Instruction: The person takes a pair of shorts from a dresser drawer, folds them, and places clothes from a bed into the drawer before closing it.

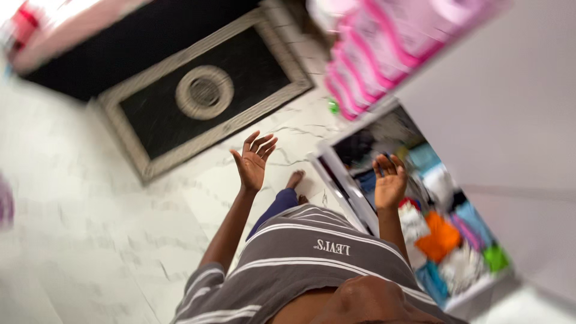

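My left hand (254,161) is raised palm-up over the white marble floor (90,210), fingers spread, holding nothing. My right hand (390,182) is also open and empty, palm up. It hovers at the edge of a white compartment (345,180) filled with folded clothes in orange, blue, green and white (444,237). My grey striped shirt (300,258) fills the bottom of the view. A blue trouser leg (277,207) and a bare foot (294,178) show between my arms.
A black rug with a grey border and a round centre motif (204,91) lies on the floor ahead. Pink striped items (378,51) sit on a shelf at the upper right. A plain white panel (510,138) runs along the right. The view is blurred.
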